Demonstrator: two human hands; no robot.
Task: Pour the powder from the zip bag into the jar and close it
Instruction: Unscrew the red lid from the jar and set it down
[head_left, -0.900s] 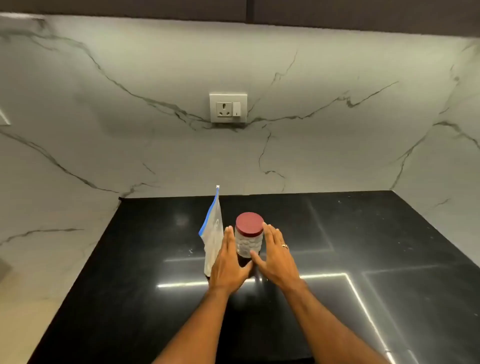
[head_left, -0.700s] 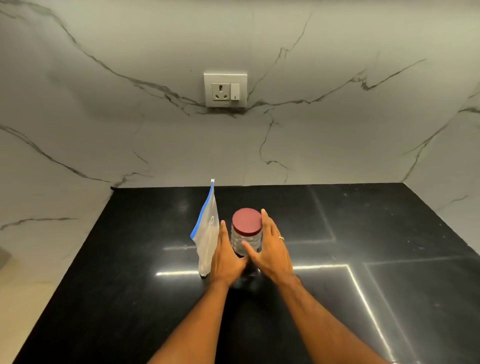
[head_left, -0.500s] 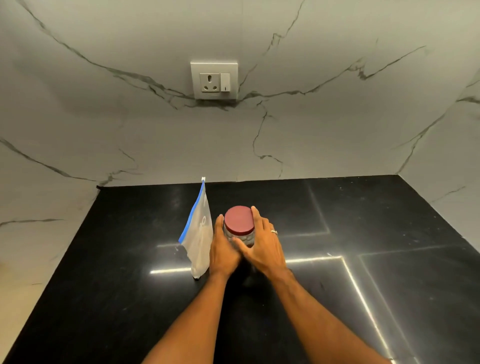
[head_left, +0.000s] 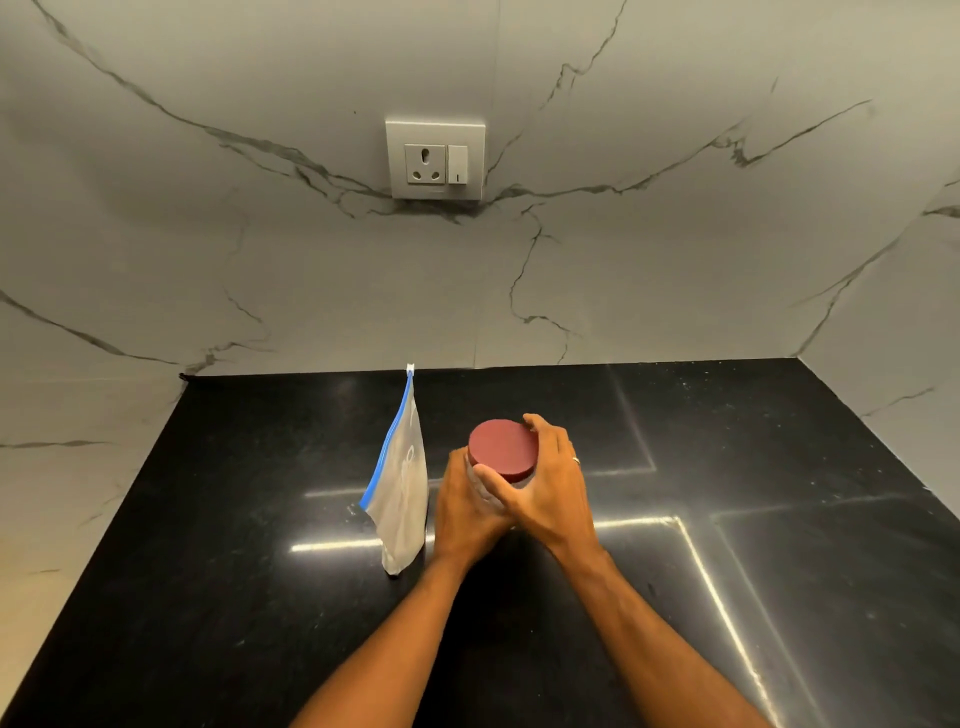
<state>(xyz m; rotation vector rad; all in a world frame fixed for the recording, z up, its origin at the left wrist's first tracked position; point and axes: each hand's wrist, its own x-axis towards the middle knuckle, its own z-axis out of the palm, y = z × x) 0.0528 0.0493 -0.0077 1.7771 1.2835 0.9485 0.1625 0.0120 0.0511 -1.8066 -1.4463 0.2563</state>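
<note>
Your hands have closed in from either side: the left hand (head_left: 465, 512) now grips the jar (head_left: 485, 493), the right hand (head_left: 545, 486) clamps its lid (head_left: 502, 449). You look ready to unscrew; the bag (head_left: 402, 488) stands untouched beside.

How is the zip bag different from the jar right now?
The zip bag stands untouched left of the jar, which both hands grip: left hand, right hand. The zip bag is flat, soft and blue-edged; the jar is round and rigid under a dark red lid. Both stand upright on the black counter.
</note>
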